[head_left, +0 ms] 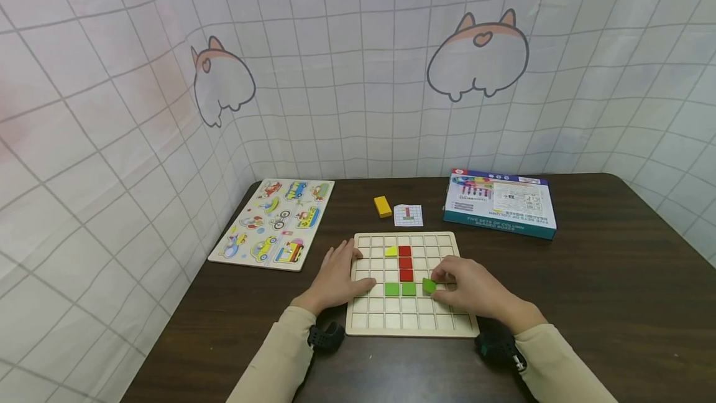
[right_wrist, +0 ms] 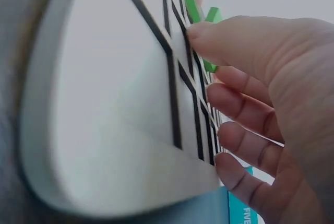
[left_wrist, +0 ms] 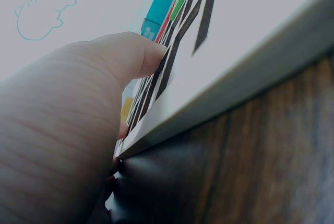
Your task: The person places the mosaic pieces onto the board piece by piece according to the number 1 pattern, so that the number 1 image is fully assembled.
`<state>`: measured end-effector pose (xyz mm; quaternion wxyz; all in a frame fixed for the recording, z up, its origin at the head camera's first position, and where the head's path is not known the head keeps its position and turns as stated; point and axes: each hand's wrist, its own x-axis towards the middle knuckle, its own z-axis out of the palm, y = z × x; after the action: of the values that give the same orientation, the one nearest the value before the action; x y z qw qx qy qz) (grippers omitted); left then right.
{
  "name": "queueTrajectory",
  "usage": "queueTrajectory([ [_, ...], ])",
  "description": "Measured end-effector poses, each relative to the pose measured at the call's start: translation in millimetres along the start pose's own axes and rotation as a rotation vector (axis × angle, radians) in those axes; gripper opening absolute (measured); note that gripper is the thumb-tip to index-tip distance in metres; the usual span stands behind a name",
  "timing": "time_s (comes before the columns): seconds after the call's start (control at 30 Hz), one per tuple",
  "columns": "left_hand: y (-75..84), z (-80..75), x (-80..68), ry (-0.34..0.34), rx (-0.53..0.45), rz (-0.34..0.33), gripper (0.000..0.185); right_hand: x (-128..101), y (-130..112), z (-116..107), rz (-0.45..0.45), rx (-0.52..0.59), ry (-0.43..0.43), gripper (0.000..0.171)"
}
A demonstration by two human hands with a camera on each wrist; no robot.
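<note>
A wooden grid board point(head_left: 414, 324) lies on the table with colored tiles in its cells. My left hand point(head_left: 337, 277) rests at its left edge, the thumb on the grid and the fingers stretched along the side. Between thumb and fingertips my right hand point(head_left: 475, 285) pinches a green tile point(head_left: 429, 286), which is tilted over the board; the right wrist view shows this green tile point(right_wrist: 213, 15) partly behind the thumb. To its left lie two green tiles, one point(head_left: 409, 289) beside the other point(head_left: 391, 289). Above them stands a column of red tiles point(head_left: 405, 263), with a yellow piece point(head_left: 391, 252) beside the top one.
Behind the board are a yellow block point(head_left: 383, 206) and a small printed grid card point(head_left: 408, 216). A vehicle picture puzzle board point(head_left: 272, 222) lies at the left. At the back right is a flat box point(head_left: 500, 204). A grid-patterned curtain point(head_left: 347, 79) hangs behind the table.
</note>
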<state>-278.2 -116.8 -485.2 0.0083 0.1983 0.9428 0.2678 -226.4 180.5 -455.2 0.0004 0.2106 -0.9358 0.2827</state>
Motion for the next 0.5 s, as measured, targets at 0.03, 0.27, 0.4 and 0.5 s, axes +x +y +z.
queueTrajectory([
  [0.03,0.2,-0.3,-0.2,-0.001,0.001,-0.001,0.063,0.1,-0.8,1.0,-0.003,0.003,0.000,0.021],
  [0.27,2.0,-1.4,-1.3,0.001,-0.005,0.005,0.060,1.3,-2.8,5.7,0.000,0.002,0.000,0.021],
  [0.4,2.0,-1.6,-1.0,0.001,-0.001,0.005,0.060,1.8,-1.7,7.0,0.000,-0.009,0.004,0.020],
  [0.5,2.2,-1.7,-0.8,-0.002,0.000,0.003,0.060,2.1,-1.0,7.6,-0.013,-0.014,0.007,0.020],
])
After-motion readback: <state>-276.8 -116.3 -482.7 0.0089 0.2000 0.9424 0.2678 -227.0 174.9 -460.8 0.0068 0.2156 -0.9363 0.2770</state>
